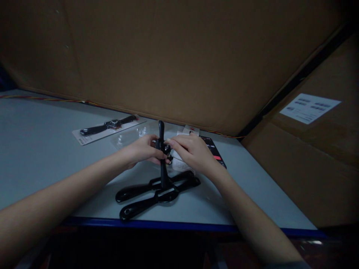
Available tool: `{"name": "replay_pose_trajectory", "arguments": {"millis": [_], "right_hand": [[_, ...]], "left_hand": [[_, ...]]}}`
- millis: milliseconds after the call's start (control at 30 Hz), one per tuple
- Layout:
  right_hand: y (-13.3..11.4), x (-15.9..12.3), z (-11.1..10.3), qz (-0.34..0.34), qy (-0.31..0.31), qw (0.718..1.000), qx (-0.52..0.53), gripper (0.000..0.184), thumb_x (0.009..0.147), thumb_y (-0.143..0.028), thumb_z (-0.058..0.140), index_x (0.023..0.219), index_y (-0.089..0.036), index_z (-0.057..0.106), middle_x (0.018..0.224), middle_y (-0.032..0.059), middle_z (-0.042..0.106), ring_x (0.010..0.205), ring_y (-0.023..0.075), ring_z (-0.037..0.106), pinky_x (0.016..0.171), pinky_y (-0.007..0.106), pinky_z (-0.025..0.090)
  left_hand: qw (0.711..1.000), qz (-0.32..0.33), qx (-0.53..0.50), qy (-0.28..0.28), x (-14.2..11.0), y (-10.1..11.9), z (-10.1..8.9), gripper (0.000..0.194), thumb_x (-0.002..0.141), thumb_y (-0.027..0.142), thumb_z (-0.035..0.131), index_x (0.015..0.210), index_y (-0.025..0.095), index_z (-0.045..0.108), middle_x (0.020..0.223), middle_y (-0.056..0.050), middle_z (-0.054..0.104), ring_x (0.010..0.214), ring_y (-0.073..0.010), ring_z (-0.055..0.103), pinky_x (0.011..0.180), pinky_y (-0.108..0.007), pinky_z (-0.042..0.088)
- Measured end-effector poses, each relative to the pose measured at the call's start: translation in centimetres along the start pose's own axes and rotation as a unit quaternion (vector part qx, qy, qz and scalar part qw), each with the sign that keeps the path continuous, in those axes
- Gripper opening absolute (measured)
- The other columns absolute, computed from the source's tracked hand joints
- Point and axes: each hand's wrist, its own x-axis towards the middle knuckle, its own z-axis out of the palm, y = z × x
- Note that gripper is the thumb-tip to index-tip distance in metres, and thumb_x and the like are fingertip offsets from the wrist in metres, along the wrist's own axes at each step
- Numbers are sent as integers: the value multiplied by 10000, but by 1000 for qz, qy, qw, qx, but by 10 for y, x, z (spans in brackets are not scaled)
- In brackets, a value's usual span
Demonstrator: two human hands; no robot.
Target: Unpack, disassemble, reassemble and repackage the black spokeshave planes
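A black spokeshave (163, 170) stands nearly upright, one handle up and the other down, above the table's middle. My left hand (146, 150) is closed around its centre from the left. From the right, my right hand (193, 151) pinches at the small fittings on the spokeshave's middle; its fingertips partly hide them. Below the hands lie two black spokeshave bodies side by side, a rear one (134, 192) and a front one (140, 207), near the table's front edge. The lower handle of the held spokeshave overlaps them in view.
A carded spokeshave (97, 129) lies at the back left. Clear plastic packaging (130, 136) and a white printed card (179, 164) sit behind the hands. A phone (214, 151) showing a timer is at right. Cardboard walls (168, 59) enclose the table (64, 157); a twisted cable (56, 99) runs along the back.
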Motion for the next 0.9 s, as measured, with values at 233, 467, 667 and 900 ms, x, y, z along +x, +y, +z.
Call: {"name": "replay_pose_trajectory", "arguments": {"millis": [233,467,667,900], "right_hand": [[-1,0,2,-9,-11,999,36,439,961,-371,317,691,-174,601,669,5,615,647,113,530,641,272,257],[1,1,0,13,-8,1000,-2,405,957,-365,331,668,-177,543,633,-9,575,625,110,499,633,270,241],[-2,0,1,-5,-21,999,35,418,958,-365,337,654,-173,550,597,-22,555,582,95,471,633,264,249],[0,1,0,10,-20,1000,19,395,957,-362,336,692,-181,566,631,-12,577,619,105,494,639,268,249]], "left_hand": [[1000,-3,8,12,0,2,0,471,641,75,704,1060,101,490,811,-99,707,758,-233,706,697,-339,571],[1000,-2,-1,0,0,2,0,478,656,69,684,1089,91,482,812,-107,706,758,-229,704,715,-346,565],[1000,2,0,6,-1,2,1,467,657,76,691,1076,98,486,828,-97,699,752,-223,705,702,-331,568],[1000,-1,3,7,-2,3,1,448,651,77,688,1052,107,490,777,-78,702,739,-214,705,680,-308,565]]}}
